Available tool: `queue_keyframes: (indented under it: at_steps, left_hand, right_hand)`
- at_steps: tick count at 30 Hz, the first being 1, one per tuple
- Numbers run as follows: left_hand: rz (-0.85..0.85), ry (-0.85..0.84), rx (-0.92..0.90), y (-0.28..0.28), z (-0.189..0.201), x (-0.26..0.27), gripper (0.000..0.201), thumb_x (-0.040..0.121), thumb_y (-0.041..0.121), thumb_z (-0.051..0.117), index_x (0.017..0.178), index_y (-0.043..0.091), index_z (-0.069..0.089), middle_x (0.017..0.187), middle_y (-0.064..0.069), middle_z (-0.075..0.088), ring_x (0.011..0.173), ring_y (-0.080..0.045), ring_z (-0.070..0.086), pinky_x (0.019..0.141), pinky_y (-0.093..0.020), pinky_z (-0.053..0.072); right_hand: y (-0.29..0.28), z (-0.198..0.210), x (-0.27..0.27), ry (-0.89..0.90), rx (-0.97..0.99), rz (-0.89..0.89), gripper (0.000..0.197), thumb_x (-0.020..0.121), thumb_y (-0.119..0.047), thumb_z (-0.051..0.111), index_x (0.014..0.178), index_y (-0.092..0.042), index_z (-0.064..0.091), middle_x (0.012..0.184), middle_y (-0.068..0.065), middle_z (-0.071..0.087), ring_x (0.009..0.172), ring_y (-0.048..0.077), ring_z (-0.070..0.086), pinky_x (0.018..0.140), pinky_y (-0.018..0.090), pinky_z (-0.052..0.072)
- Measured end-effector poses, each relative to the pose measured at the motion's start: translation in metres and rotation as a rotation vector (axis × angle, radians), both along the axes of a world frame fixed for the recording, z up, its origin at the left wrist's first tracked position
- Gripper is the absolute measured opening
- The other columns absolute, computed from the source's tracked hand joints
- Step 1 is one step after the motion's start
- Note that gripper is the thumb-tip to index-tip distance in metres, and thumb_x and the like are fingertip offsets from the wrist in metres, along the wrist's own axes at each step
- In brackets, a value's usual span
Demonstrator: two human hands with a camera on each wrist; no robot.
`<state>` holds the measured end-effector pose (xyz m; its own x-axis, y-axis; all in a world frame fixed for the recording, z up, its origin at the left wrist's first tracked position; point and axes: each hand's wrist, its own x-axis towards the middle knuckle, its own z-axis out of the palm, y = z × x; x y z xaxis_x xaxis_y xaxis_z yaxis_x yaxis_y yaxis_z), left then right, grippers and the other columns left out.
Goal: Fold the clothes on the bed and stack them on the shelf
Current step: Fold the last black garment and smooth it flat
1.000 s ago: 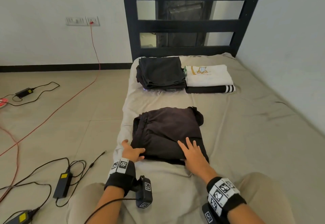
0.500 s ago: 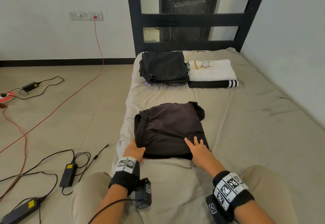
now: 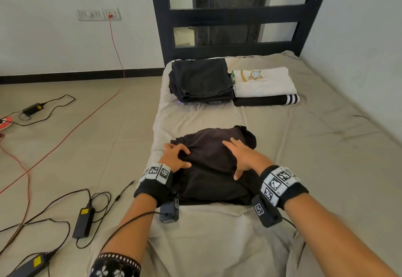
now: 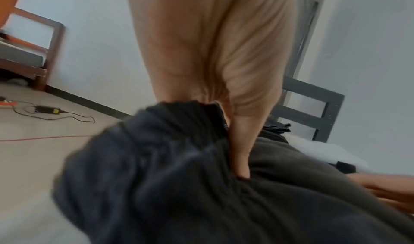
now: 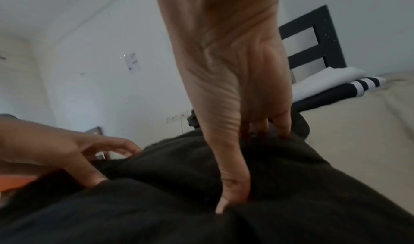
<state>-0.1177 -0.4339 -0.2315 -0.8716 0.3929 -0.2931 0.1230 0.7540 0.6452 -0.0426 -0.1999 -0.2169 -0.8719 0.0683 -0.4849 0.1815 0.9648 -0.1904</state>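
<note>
A dark folded garment (image 3: 211,168) lies on the beige bed sheet (image 3: 315,157) just in front of me. My left hand (image 3: 177,157) sits on its left part with fingers curled into bunched fabric; the left wrist view shows the thumb (image 4: 239,150) dug into the cloth (image 4: 179,194). My right hand (image 3: 241,157) lies on the right part with fingers spread and thumb stretched back, pressing down. In the right wrist view its fingertips (image 5: 280,129) touch the dark cloth (image 5: 156,203). Fabric bulges up between the hands.
A dark folded stack (image 3: 202,81) and a white folded top (image 3: 263,81) on a black striped piece (image 3: 267,100) lie near the black headboard (image 3: 235,15). A wall (image 3: 359,48) runs along the bed's right side. Power adapters (image 3: 83,222) and a red cable (image 3: 87,120) lie on the floor at left.
Both hands have moved from the garment's near edge up onto its top. The left fingers have curled into the fabric, which now bulges between the hands.
</note>
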Motion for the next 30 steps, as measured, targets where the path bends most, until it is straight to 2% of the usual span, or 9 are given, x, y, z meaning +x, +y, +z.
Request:
queue_keyframes:
  at_steps: [2,6,9,12,15,19,22,25,30]
  left_hand:
    - [-0.040,-0.024,-0.062,-0.006,-0.009,-0.008,0.051,0.078,0.004,0.075,0.121,0.021,0.054,0.141,-0.012,0.022,0.131,-0.031,0.034,0.108,-0.027,0.030]
    - [-0.157,0.011,-0.215,-0.025,-0.027,-0.015,0.083,0.080,0.006,0.073,0.149,0.023,0.028,0.145,-0.012,0.016,0.135,-0.030,0.030,0.112,-0.029,0.027]
    - [-0.184,0.022,-0.242,-0.028,-0.036,-0.014,0.095,0.085,0.010,0.069,0.154,0.024,0.006,0.150,-0.014,0.012,0.139,-0.031,0.024,0.114,-0.029,0.023]
    - [-0.165,0.053,-0.203,-0.025,-0.038,-0.008,0.095,0.086,0.013,0.069,0.154,0.026,0.003,0.151,-0.015,0.011,0.138,-0.031,0.027,0.112,-0.029,0.026]
    - [-0.163,0.259,-0.266,-0.028,-0.028,0.001,0.089,0.085,0.042,0.067,0.154,0.030,0.011,0.154,-0.009,0.008,0.140,-0.030,0.022,0.112,-0.041,0.032]
    - [-0.373,0.451,-0.113,-0.023,-0.021,0.017,0.103,0.068,0.090,0.034,0.150,0.028,0.030,0.159,-0.005,0.014,0.147,-0.028,0.013,0.117,-0.050,0.021]
    - [-0.546,0.379,-0.367,-0.022,-0.036,0.027,0.096,0.077,0.075,0.049,0.153,0.033,0.008,0.162,0.004,-0.007,0.149,-0.021,-0.009,0.118,-0.058,0.003]
    - [-0.516,0.315,-0.586,-0.025,-0.050,0.030,0.106,0.080,0.055,0.066,0.151,0.036,-0.011,0.158,0.009,-0.023,0.148,-0.020,-0.016,0.115,-0.059,-0.001]
    - [-0.528,0.206,-0.604,-0.018,-0.040,0.026,0.114,0.076,0.052,0.073,0.153,0.033,-0.009,0.158,0.007,-0.024,0.147,-0.020,-0.017,0.115,-0.058,-0.004]
  right_hand:
    - [0.001,-0.011,-0.006,-0.089,0.030,0.003,0.133,0.065,-0.015,0.088,0.154,-0.026,-0.009,0.161,0.003,-0.019,0.148,0.027,-0.013,0.119,0.052,0.011]
    - [0.009,-0.021,-0.017,-0.225,0.028,-0.011,0.138,0.066,-0.020,0.089,0.151,-0.026,-0.019,0.159,-0.002,-0.026,0.148,0.024,-0.016,0.119,0.053,0.014]
    - [0.014,-0.020,-0.023,-0.291,0.012,0.001,0.139,0.067,-0.022,0.088,0.149,-0.027,-0.024,0.157,-0.004,-0.029,0.147,0.022,-0.019,0.119,0.051,0.014]
    - [0.013,-0.021,-0.020,-0.245,0.001,-0.010,0.140,0.065,-0.022,0.090,0.150,-0.027,-0.021,0.158,-0.004,-0.026,0.148,0.022,-0.017,0.119,0.052,0.016]
    - [0.013,-0.019,-0.009,-0.189,-0.002,-0.028,0.137,0.064,-0.023,0.090,0.153,-0.025,-0.015,0.161,-0.001,-0.020,0.149,0.024,-0.012,0.119,0.052,0.016]
    - [0.015,-0.011,0.009,-0.197,-0.022,-0.023,0.134,0.065,-0.031,0.089,0.153,-0.024,-0.012,0.161,0.001,-0.019,0.148,0.025,-0.013,0.119,0.051,0.014]
    - [0.013,-0.019,0.027,-0.186,-0.025,-0.030,0.136,0.065,-0.028,0.089,0.153,-0.023,-0.015,0.160,0.001,-0.023,0.148,0.026,-0.016,0.120,0.050,0.013]
    - [0.018,-0.042,0.046,-0.102,-0.124,-0.097,0.138,0.062,-0.023,0.091,0.153,-0.024,-0.013,0.160,-0.002,-0.022,0.148,0.024,-0.016,0.120,0.046,0.011]
    - [0.025,-0.051,0.052,-0.039,-0.212,-0.145,0.139,0.059,-0.025,0.092,0.154,-0.025,-0.009,0.161,-0.004,-0.020,0.148,0.021,-0.014,0.121,0.044,0.011]
